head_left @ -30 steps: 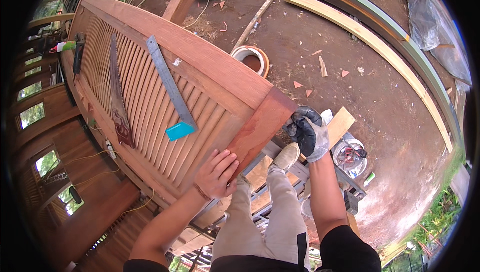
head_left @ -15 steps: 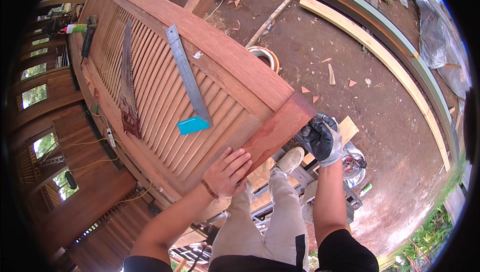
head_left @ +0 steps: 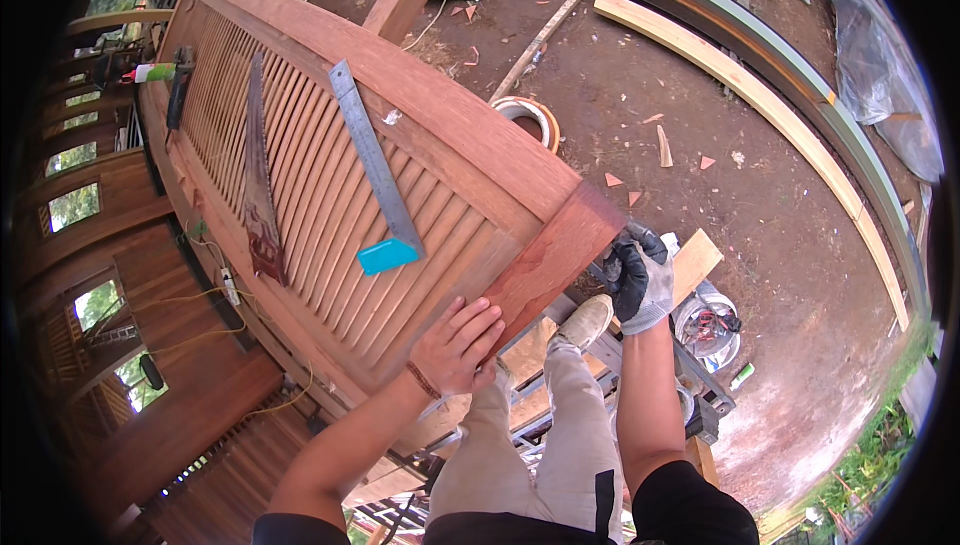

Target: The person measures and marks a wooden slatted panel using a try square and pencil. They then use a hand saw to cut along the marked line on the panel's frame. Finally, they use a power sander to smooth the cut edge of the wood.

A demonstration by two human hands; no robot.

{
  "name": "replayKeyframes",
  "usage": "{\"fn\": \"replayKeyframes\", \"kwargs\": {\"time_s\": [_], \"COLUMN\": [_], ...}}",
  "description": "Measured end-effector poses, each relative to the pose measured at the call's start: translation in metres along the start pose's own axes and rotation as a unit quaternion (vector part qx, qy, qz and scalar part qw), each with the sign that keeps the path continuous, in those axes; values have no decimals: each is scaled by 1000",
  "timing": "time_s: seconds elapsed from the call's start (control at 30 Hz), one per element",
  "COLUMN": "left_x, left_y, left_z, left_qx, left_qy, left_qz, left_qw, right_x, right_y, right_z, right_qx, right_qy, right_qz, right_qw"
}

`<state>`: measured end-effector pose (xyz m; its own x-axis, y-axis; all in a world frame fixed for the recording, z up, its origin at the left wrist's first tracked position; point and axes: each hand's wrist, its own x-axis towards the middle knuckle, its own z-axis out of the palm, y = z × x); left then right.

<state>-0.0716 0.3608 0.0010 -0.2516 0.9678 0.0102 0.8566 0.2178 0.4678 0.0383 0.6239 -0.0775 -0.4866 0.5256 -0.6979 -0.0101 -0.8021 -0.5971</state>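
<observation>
A reddish-brown louvered wooden panel stretches away from me to the upper left. Its near end rail lies under my left hand, which is bare, with the fingers laid over the top and the thumb against the edge. My right hand, in a black and grey work glove, is at the panel's right corner with its fingers curled in. Whatever those fingers hold is hidden. On the slats rest a try square with a turquoise handle and a handsaw with a wooden handle.
A tape roll lies on the dirt beyond the panel. A clear bucket with tools stands right of my legs, near a pale board. A long curved-looking plank crosses the ground. A yellow cord runs along the left.
My gloved right hand has shifted slightly left and its wrist has turned at the corner. My left hand stays on the rail. The whole view has tilted a little.
</observation>
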Motion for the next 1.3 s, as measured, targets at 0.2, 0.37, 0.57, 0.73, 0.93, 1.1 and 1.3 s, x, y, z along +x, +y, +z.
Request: {"fn": "replayKeyframes", "kwargs": {"time_s": [0.2,0.37,0.57,0.73,0.93,1.1,1.3], "left_x": [-1,-2,2,2,0,0,-1], "left_y": [1,1,1,1,0,3,3], "left_z": [-1,-1,1,3,6,7,5], "left_qx": [7,7,8,33,55,64,43], "left_qy": [-5,-8,2,-2,-1,2,0], "left_qz": [-1,-6,5,24,43,53,48], "left_qw": [1000,1000,1000,999,998,997,998], "right_x": [6,-5,-9,-2,-3,0,-5], "right_y": [-1,4,5,0,-3,22,32], "right_z": [-4,5,14,2,-4,-12,-29], "right_qx": [-31,-7,45,160,283,389,472], "right_qy": [-38,-18,6,-9,29,49,83], "right_qz": [-13,-46,-36,-12,1,-50,-165], "right_qw": [999,999,998,987,959,919,862]}}
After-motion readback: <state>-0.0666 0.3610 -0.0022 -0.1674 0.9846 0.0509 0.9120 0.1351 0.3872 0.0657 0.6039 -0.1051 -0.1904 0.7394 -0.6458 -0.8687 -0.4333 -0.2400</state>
